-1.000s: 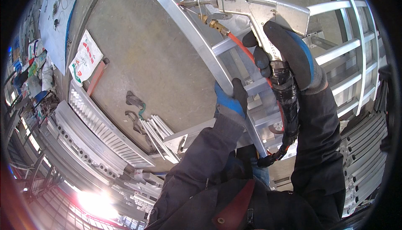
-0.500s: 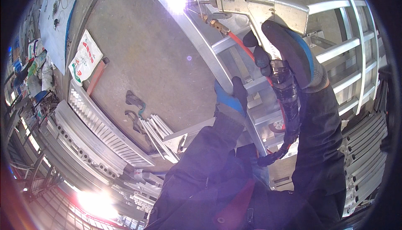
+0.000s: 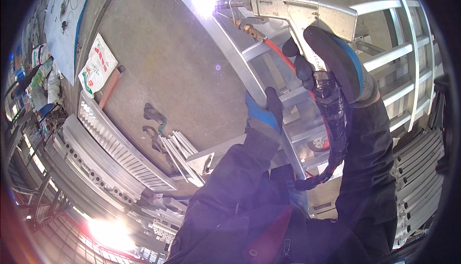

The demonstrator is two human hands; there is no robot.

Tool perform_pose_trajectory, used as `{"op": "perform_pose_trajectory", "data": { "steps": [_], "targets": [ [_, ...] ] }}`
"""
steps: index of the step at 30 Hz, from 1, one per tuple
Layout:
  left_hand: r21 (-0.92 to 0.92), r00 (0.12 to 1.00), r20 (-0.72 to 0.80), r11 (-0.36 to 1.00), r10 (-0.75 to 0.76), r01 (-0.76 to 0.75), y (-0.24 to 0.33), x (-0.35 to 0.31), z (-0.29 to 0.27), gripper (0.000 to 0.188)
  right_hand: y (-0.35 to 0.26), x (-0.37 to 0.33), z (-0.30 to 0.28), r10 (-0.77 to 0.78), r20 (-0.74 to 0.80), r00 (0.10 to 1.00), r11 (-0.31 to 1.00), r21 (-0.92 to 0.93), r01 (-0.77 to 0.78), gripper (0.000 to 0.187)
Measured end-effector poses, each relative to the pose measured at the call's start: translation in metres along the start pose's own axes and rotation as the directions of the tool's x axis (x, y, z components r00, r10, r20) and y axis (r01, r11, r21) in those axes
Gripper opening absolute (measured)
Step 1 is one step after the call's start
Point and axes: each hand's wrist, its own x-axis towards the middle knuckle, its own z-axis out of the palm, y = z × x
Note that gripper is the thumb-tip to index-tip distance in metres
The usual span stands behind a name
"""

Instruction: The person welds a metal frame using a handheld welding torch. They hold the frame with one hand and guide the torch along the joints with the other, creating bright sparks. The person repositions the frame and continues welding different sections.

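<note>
In my right hand (image 3: 331,62), gloved in black and blue, is a silver handheld welding gun (image 3: 302,12), its grip wrapped by my fingers. A white glare (image 3: 204,0) hides the nozzle tip where it meets a metal frame (image 3: 225,40). An orange-red hose (image 3: 278,52) with a brass fitting (image 3: 250,31) joins the gun near its front. Black tape covers the cable (image 3: 330,100) that hangs from the grip towards my body. My gloved left hand (image 3: 265,112) is closed round the frame's long rail, lower down and nearer to me.
Curved metal frames (image 3: 408,48) with crossbars lie at right. On the floor at left are a white printed bag (image 3: 98,67), thin metal bars (image 3: 180,153) and dark straps (image 3: 153,115). Stacked metal profiles (image 3: 105,163) fill the lower left; more (image 3: 418,182) lie lower right.
The welding gun, my right hand and the glare have shifted slightly to the right and a little down. My left hand keeps its place on the rail.
</note>
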Motion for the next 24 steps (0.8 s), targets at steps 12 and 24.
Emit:
{"op": "perform_pose_trajectory", "data": {
  "steps": [12,24],
  "targets": [
    [-0.067,0.994,-0.030,0.992,0.102,-0.103,-0.009,0.002,0.003,0.028,-0.005,-0.058,-0.014,-0.124,-0.131,0.984,0.992,-0.028,0.122,0.051],
    [-0.012,0.991,0.003,0.991,0.132,-0.132,-0.017,0.005,-0.005,0.031,0.022,-0.126,-0.028,-0.051,-0.220,0.974,0.970,-0.245,-0.005,0.040]
  ]
}}
